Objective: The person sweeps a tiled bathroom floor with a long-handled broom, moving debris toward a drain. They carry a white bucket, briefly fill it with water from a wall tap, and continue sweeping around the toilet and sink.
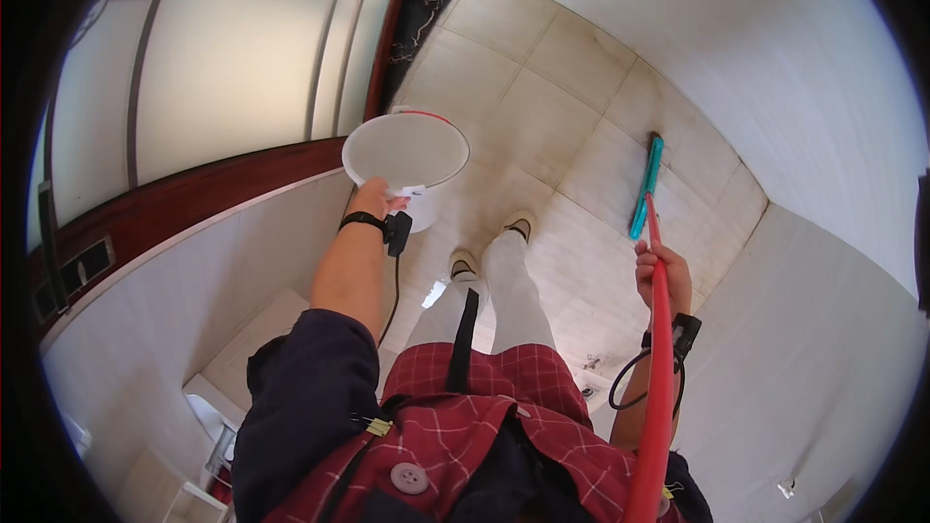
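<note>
At the left, my left hand [380,199] grips the near rim of a white bucket [422,215]. The bucket's mouth faces up and a short red strip shows along its far edge; I see only its pale inside. My right hand [666,276] is wrapped around the red handle of a broom [658,349], which runs up from the lower edge of the head view. The broom's long teal head [647,184] rests on the tiled floor beyond my right hand, with a little dark matter at its far end.
Pale floor tiles [542,121] have brownish stains along the joints. A white wall [794,68] bounds the right side. Frosted glass panels [242,48] in a dark red wooden frame stand at the left. A black marble sill [418,24] lies beyond the bucket. My shoes [519,225] are between bucket and broom.
</note>
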A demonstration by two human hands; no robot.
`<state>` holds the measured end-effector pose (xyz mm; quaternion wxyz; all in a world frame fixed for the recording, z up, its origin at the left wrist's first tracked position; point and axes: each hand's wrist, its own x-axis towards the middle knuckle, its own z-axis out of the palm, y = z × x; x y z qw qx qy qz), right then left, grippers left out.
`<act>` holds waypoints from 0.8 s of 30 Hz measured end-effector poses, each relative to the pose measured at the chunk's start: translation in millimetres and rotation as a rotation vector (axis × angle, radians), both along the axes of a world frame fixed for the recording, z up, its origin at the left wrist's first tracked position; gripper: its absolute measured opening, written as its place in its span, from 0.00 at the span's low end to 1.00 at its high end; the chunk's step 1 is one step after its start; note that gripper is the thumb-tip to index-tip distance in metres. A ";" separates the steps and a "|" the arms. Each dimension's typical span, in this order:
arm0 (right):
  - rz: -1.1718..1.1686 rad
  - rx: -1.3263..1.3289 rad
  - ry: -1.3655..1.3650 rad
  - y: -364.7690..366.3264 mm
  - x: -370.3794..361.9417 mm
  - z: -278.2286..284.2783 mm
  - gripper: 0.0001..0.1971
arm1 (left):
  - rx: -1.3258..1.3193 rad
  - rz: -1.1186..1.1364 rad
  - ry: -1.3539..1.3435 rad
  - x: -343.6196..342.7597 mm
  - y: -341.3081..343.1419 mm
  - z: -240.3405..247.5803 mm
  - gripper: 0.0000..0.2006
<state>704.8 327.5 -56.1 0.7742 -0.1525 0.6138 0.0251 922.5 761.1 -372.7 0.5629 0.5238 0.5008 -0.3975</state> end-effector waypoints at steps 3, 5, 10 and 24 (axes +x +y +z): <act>-0.053 0.155 -0.096 -28.0 -19.1 8.7 0.06 | -0.006 -0.026 -0.089 -7.4 2.4 15.8 0.22; -0.227 0.197 -0.178 -52.6 -33.0 32.3 0.04 | -0.015 0.025 -0.077 -15.6 8.7 28.0 0.20; 0.399 -0.166 0.101 -72.3 -32.0 105.7 0.06 | -0.054 0.204 -0.141 -38.5 26.7 52.6 0.19; 1.393 -0.441 -0.248 36.1 299.9 9.2 0.19 | 0.031 0.524 -0.048 -161.3 96.0 77.2 0.15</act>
